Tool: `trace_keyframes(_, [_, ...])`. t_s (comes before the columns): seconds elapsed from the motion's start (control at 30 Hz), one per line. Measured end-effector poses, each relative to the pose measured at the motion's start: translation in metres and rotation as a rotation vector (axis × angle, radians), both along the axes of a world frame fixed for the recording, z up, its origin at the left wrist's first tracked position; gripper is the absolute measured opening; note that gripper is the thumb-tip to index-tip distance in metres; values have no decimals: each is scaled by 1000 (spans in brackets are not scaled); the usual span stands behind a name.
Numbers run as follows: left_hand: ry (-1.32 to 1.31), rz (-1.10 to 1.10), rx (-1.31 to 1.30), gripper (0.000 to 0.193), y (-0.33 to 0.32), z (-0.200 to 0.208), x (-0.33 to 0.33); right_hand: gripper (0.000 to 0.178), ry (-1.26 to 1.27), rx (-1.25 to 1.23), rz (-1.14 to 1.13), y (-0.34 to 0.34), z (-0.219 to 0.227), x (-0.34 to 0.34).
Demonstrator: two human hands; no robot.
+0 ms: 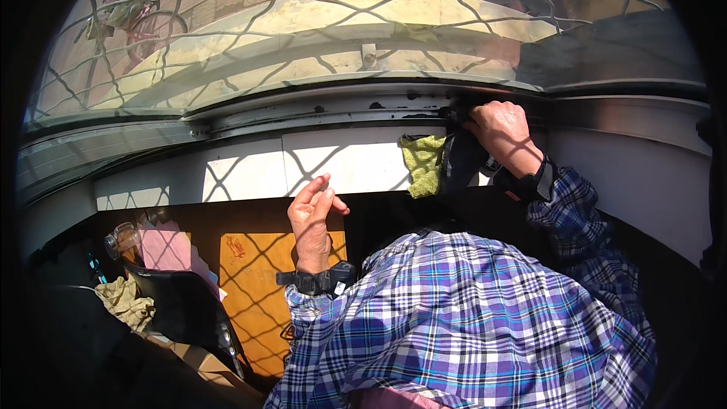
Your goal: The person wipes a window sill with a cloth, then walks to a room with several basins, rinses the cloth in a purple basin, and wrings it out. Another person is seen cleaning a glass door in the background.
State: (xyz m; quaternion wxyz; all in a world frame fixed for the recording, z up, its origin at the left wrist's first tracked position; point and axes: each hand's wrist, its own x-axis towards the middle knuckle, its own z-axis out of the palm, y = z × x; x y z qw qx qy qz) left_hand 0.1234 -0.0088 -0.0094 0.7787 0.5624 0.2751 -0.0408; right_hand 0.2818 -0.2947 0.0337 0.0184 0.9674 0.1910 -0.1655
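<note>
My right hand point(503, 132) reaches to the metal window track point(333, 115), its fingers curled at a dark spot there. What they grip, if anything, is hidden. Just below it, a black object point(462, 157) of unclear kind stands on the white sill point(344, 163). Against that object's left side lies a crumpled yellow-green cloth point(424, 165), hanging slightly over the sill's front edge. My left hand point(310, 220) is raised near the same edge, further left. Its fingers are bent but apart, and nothing is in them.
Beyond the sill are window glass and a wire lattice point(356, 7), with a bicycle point(151, 30) outside. At lower left stand an orange-brown board point(257, 288), pink papers point(166, 246), a glass jar point(121, 241), a beige cloth point(125, 303) and a black chair-like back point(185, 303).
</note>
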Motion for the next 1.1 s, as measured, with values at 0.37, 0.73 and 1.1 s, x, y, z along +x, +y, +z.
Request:
trace_keyframes(0.37, [-37, 96, -21, 33, 19, 8, -31, 22, 17, 229, 193, 105, -6, -1])
trace_keyframes(0.73, [-15, 189, 22, 32, 26, 6, -51, 27, -238, 88, 332, 43, -3, -2])
trace_keyframes(1.1, [-61, 309, -28, 29, 39, 14, -83, 18, -159, 348, 284, 100, -1, -4])
